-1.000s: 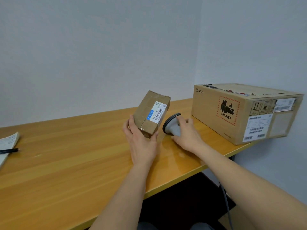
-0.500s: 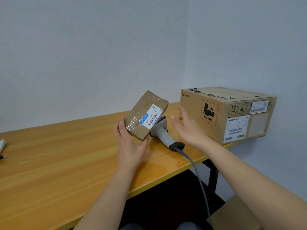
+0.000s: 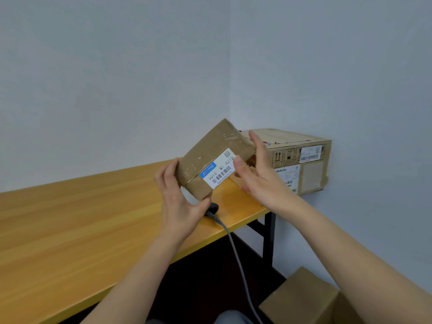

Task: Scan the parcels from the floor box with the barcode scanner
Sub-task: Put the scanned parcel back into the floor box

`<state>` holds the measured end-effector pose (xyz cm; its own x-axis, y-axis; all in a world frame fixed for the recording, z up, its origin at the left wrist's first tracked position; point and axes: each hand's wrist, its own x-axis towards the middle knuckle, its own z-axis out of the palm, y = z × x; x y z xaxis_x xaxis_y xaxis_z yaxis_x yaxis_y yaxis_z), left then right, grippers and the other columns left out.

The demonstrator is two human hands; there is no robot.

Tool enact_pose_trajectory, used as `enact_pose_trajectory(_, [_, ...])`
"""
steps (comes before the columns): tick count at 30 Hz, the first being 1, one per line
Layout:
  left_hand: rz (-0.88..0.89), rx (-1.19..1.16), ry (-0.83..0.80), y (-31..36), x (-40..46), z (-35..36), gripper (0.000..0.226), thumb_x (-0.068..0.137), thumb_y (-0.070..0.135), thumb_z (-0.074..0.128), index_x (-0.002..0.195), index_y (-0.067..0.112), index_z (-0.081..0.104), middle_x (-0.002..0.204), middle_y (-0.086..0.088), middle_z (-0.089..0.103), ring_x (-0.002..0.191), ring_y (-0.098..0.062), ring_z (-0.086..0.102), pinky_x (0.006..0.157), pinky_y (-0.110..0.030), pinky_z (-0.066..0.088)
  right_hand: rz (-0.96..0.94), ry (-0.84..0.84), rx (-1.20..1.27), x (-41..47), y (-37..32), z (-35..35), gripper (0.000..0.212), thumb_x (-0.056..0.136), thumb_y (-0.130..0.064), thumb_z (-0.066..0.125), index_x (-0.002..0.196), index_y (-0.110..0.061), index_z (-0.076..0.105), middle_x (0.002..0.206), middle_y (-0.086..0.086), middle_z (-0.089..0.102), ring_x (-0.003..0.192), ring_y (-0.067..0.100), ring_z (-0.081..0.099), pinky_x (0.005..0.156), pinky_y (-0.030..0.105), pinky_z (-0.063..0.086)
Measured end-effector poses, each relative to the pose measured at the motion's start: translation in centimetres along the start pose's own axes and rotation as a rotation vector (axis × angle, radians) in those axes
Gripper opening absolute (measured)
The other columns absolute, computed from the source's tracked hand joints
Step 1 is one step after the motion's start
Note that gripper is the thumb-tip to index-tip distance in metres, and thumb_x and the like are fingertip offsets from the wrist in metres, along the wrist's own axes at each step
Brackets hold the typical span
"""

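A small brown taped parcel [image 3: 210, 150] with a white and blue barcode label [image 3: 218, 170] is held in the air above the table's right end. My left hand [image 3: 180, 202] grips its lower left end. My right hand [image 3: 257, 174] holds its upper right end, thumb on the label. The barcode scanner [image 3: 213, 206] lies on the table under the parcel, mostly hidden; only its dark handle end and grey cable [image 3: 236, 251] show. A cardboard flap of the floor box [image 3: 304, 298] appears at the bottom right.
The wooden table [image 3: 81, 230] runs along the wall on black legs. A large cardboard box [image 3: 304, 164] with shipping labels sits on its far right corner, right behind my right hand. The scanner cable hangs over the front edge.
My right hand let go of the scanner, left it lying on the table, and took hold of the parcel's right end. The parcel rose and tilted. The view turned right.
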<state>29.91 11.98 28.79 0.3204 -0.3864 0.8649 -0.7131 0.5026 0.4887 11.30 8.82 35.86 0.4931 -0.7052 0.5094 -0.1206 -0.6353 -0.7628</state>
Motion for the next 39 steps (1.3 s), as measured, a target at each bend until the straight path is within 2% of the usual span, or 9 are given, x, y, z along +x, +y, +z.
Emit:
enact_pose_trajectory(5, [0.038,-0.015,-0.066,3.7,0.0,3.0,0.097,0.058,0.033,0.084,0.136,0.022,0.027,0.128,0.009,0.025,0.123,-0.006,0.035,0.098,-0.041,0.047,-0.032,0.157,0.053,-1.9,-0.4,-3.4,0.074,0.09,-0.05,0.056,0.145,-0.049,0.006,0.148,-0.006,0.043,0.11,0.004,0.064,0.101,0.041,0.05])
enact_pose_trajectory(9, [0.14,-0.036,-0.224,6.3,-0.7,5.2,0.099,0.058,0.047,0.086,0.133,0.022,0.026,0.128,0.0,0.03,0.121,-0.015,0.039,0.102,-0.032,0.043,-0.063,0.349,0.029,-3.5,-0.5,-6.6,0.064,0.096,-0.026,0.056,0.145,-0.036,0.016,0.112,-0.017,0.053,0.088,-0.008,0.066,0.081,0.023,0.057])
enact_pose_trajectory(13, [0.068,-0.146,-0.392,8.6,-1.8,7.4,0.089,0.062,0.058,0.079,0.13,0.027,0.03,0.127,0.004,0.036,0.114,-0.011,0.048,0.09,-0.022,0.049,-0.023,0.447,-0.001,-5.3,-0.2,-9.8,0.062,0.093,-0.038,0.059,0.142,-0.045,0.021,0.114,0.002,0.06,0.088,0.007,0.069,0.084,0.034,0.058])
enact_pose_trajectory(16, [-0.054,-0.343,-0.539,10.7,-2.5,8.6,0.048,0.082,0.054,0.059,0.119,0.026,0.045,0.119,0.001,0.052,0.099,-0.014,0.059,0.078,-0.032,0.055,0.013,0.483,0.003,-6.9,0.1,-11.6,0.058,0.097,-0.031,0.054,0.145,-0.036,0.023,0.111,0.007,0.061,0.071,-0.005,0.065,0.065,0.011,0.051])
enact_pose_trajectory(18, [-0.145,-0.475,-0.565,12.0,-2.8,9.6,0.039,0.089,0.051,0.049,0.113,0.021,0.055,0.108,-0.004,0.062,0.092,-0.022,0.063,0.076,-0.042,0.054,0.043,0.504,-0.01,-8.1,0.4,-12.9,0.055,0.097,-0.032,0.052,0.145,-0.034,0.024,0.109,0.006,0.061,0.068,-0.008,0.063,0.061,0.007,0.047])
enact_pose_trajectory(23, [-0.349,-0.623,-0.676,13.8,-3.6,12.0,0.045,0.087,0.043,0.056,0.122,0.016,0.058,0.109,-0.007,0.067,0.097,-0.015,0.066,0.073,-0.021,0.051,0.132,0.519,-0.028,-10.4,2.4,-15.1,0.05,0.097,-0.041,0.051,0.142,-0.036,0.032,0.105,0.001,0.064,0.075,-0.005,0.065,0.06,0.007,0.047])
enact_pose_trajectory(31, [-0.66,-0.639,-1.028,13.0,-7.0,16.4,0.042,0.088,0.028,0.067,0.127,0.02,0.052,0.114,0.0,0.07,0.104,-0.016,0.067,0.091,-0.043,0.054,0.364,0.341,-0.091,-13.9,6.1,-17.7,0.06,0.095,-0.04,0.055,0.144,-0.05,0.023,0.107,-0.006,0.06,0.092,0.007,0.067,0.068,0.015,0.049])
enact_pose_trajectory(36, [-0.757,-0.454,-1.212,10.2,-11.9,20.3,0.055,0.08,0.027,0.075,0.129,0.026,0.052,0.114,0.005,0.068,0.105,-0.013,0.065,0.098,-0.042,0.05,0.603,0.094,-0.192,-17.2,11.3,-19.2,0.062,0.09,-0.031,0.066,0.137,-0.052,0.032,0.11,0.004,0.061,0.096,0.016,0.066,0.082,0.027,0.05])
enact_pose_trajectory(39, [-0.802,-0.321,-1.278,8.8,-15.3,22.3,0.052,0.084,0.027,0.071,0.131,0.021,0.051,0.109,0.003,0.066,0.1,-0.014,0.065,0.096,-0.04,0.051,0.73,0.055,-0.221,-19.1,15.0,-19.5,0.058,0.087,-0.024,0.071,0.131,-0.042,0.038,0.104,0.006,0.061,0.094,0.016,0.064,0.078,0.028,0.05])
